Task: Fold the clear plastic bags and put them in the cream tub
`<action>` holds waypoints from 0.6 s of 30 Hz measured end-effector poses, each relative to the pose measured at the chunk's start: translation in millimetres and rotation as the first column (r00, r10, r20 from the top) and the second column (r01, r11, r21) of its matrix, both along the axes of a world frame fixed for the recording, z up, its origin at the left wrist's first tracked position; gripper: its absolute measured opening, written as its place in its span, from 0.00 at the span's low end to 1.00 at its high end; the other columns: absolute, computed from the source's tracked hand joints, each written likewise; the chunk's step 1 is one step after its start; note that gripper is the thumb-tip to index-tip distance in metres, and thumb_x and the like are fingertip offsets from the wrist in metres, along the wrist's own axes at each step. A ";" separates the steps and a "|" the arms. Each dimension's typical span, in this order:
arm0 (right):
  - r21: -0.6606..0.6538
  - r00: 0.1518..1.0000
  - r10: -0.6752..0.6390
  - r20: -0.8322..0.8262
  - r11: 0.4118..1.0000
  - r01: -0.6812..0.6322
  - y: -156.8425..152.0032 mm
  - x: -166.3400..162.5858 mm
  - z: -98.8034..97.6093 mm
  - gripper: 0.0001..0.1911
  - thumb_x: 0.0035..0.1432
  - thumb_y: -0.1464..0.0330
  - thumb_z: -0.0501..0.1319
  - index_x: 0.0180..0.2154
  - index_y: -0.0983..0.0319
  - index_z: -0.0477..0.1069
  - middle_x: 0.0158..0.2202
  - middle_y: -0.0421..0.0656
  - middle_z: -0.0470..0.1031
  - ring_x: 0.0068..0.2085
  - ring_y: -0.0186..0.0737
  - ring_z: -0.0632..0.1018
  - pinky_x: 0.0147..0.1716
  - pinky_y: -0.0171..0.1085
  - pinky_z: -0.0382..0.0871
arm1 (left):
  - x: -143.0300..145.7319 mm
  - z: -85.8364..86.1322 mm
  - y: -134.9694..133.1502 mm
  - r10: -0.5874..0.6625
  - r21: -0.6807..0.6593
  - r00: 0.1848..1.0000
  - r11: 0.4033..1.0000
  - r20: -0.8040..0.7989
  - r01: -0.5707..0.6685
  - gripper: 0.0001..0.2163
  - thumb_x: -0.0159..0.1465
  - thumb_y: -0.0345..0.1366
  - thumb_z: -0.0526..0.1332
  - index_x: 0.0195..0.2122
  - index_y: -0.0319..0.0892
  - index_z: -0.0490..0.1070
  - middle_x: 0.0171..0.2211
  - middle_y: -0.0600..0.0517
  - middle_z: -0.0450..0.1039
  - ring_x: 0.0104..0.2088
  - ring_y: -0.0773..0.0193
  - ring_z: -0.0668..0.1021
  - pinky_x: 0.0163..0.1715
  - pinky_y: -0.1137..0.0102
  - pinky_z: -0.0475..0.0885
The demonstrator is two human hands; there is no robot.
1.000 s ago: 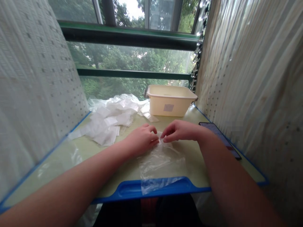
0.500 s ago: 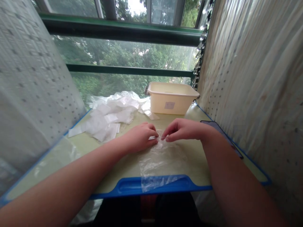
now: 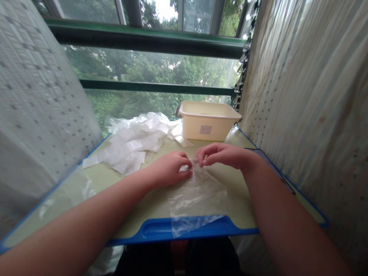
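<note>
A clear, crinkled plastic bag (image 3: 198, 195) lies flat in front of me, its near end overlapping the tabletop's blue front edge. My left hand (image 3: 172, 168) rests at the bag's far left side, thumb and curled fingers closed on the film. On the other side, my right hand (image 3: 222, 155) pinches the bag's far end between thumb and fingertips. The film between the two hands is bunched, and its exact edge is hard to make out.
Behind my left hand is a loose pile of white and clear plastic bags (image 3: 135, 140). A cream plastic bin (image 3: 221, 130) stands at the back by the window. Partly behind my right forearm lies a phone (image 3: 258, 152). Curtains hang along both sides of the table (image 3: 238, 207).
My right hand has shifted slightly up and left, lifting and pulling the bag's far end. The bag's right side now looks more spread. My left hand stays nearly in place.
</note>
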State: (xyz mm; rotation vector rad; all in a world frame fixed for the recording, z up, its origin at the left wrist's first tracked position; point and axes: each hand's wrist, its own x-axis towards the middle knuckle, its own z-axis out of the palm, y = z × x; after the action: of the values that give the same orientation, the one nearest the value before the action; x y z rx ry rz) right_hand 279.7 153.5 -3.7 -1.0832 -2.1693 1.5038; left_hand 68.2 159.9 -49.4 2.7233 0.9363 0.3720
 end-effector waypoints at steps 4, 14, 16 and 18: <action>-0.049 0.996 -0.081 0.037 0.995 0.082 3.1 0.1 -6.5 0.09 0.45 0.69 0.60 0.32 0.63 0.71 0.33 0.40 0.71 0.36 0.35 0.70 0.36 0.33 0.62 | -0.3 2.1 -1.7 0.015 -0.027 0.999 1.000 0.044 -0.014 0.11 0.57 0.41 0.56 0.38 0.47 0.74 0.39 0.50 0.71 0.39 0.60 0.73 0.41 0.68 0.66; -0.003 0.996 -0.078 0.034 0.997 0.078 6.9 -0.1 -13.5 0.09 0.46 0.72 0.59 0.33 0.62 0.73 0.33 0.39 0.72 0.37 0.35 0.70 0.39 0.34 0.62 | 0.7 16.8 -4.7 0.171 -0.221 0.947 0.969 0.273 -0.111 0.15 0.55 0.45 0.57 0.40 0.45 0.74 0.35 0.53 0.75 0.32 0.65 0.74 0.31 0.71 0.67; 0.006 0.997 -0.069 0.029 0.998 0.069 6.1 -0.2 -12.3 0.10 0.47 0.71 0.59 0.34 0.62 0.74 0.34 0.40 0.73 0.38 0.35 0.71 0.40 0.34 0.62 | 1.1 17.7 -6.1 0.141 -0.303 0.952 0.951 0.271 -0.055 0.14 0.54 0.45 0.60 0.38 0.45 0.74 0.33 0.54 0.76 0.31 0.66 0.73 0.29 0.73 0.66; -0.003 0.999 -0.045 0.026 0.999 0.045 4.9 0.2 -10.2 0.11 0.47 0.70 0.60 0.36 0.62 0.74 0.35 0.41 0.74 0.38 0.35 0.71 0.41 0.34 0.62 | 1.7 17.9 -7.1 0.134 -0.371 0.954 0.928 0.267 -0.027 0.13 0.53 0.44 0.61 0.36 0.45 0.75 0.31 0.54 0.76 0.29 0.67 0.73 0.28 0.73 0.65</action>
State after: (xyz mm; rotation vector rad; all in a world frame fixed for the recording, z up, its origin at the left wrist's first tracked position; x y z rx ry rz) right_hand 279.9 158.4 -13.9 -1.1514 -2.1458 1.4821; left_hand 70.0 152.8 -31.5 2.2261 0.9310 0.5352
